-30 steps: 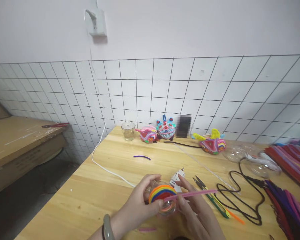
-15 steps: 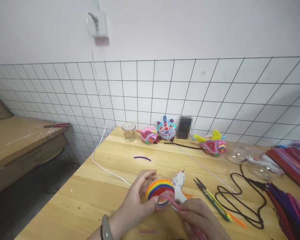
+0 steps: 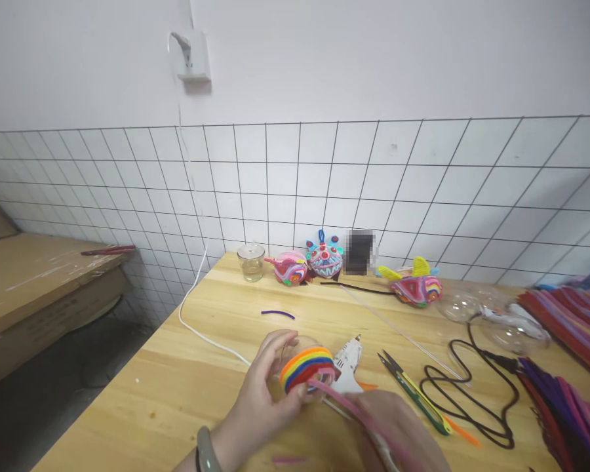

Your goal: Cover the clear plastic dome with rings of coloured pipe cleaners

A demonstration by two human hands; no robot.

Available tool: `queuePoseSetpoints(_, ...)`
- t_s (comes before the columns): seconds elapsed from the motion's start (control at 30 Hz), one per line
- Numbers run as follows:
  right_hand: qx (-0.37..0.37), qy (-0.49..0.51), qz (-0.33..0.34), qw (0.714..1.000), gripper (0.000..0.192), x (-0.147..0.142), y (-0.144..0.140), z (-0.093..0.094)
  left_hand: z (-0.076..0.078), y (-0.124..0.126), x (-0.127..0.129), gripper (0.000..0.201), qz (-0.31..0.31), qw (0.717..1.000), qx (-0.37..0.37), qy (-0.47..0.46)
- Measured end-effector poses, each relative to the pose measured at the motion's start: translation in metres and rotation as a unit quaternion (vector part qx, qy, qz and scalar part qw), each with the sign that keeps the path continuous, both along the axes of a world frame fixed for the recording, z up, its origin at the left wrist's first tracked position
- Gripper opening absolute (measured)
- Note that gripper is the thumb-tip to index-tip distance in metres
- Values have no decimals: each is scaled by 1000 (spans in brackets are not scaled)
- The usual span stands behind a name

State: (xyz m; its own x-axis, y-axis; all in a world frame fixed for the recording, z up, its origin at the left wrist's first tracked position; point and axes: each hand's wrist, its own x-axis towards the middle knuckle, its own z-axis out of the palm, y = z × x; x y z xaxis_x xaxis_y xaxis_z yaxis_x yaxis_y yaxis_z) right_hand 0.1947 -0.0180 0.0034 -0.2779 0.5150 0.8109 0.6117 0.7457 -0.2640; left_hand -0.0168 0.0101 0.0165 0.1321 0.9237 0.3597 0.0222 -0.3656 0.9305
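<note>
Head view: clear ball [image 3: 307, 367] gripped in left hand [image 3: 263, 400] above table [image 3: 187, 387], upper part already banded in coloured stems; pink stem [image 3: 354, 413] pinched in right hand [image 3: 398, 436], end laid at lowest band, lower part judged bare

You face a white wall [image 3: 373, 59] with a wire grid panel [image 3: 423, 190] along its lower half, a socket [image 3: 193, 56] above, and cardboard boxes [image 3: 34, 288] left of your wooden surface [image 3: 187, 387].

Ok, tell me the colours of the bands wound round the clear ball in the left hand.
Rainbow pipe-cleaner bands: yellow, orange, blue, red, pink; head view.
</note>
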Motion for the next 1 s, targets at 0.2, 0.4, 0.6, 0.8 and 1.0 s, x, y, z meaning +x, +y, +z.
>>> queuePoseSetpoints(0.2, -125, -77, -242, 959, 35, 16, 25, -22, -1, 9, -3, 49, 7, 984, -87, -155)
queuePoseSetpoints(0.4, -171, -185, -179, 951, 26, 25, 24, -34, 3, 15, -4, 45, 36, 955, -145, -258)
queuePoseSetpoints(0.6, -204, -206, -213, 933, 48, 25, 29, -44, 9, 16, -4, 49, 17, 922, -205, -327)
queuePoseSetpoints(0.8, -202, -233, -200, 930, 56, 26, 29, -40, 7, 19, -7, 42, 7, 900, -213, -379)
queuePoseSetpoints(1.0, -254, -99, -195, 942, 51, 32, 33, -28, 5, 20, -8, 39, -12, 898, -217, -383)
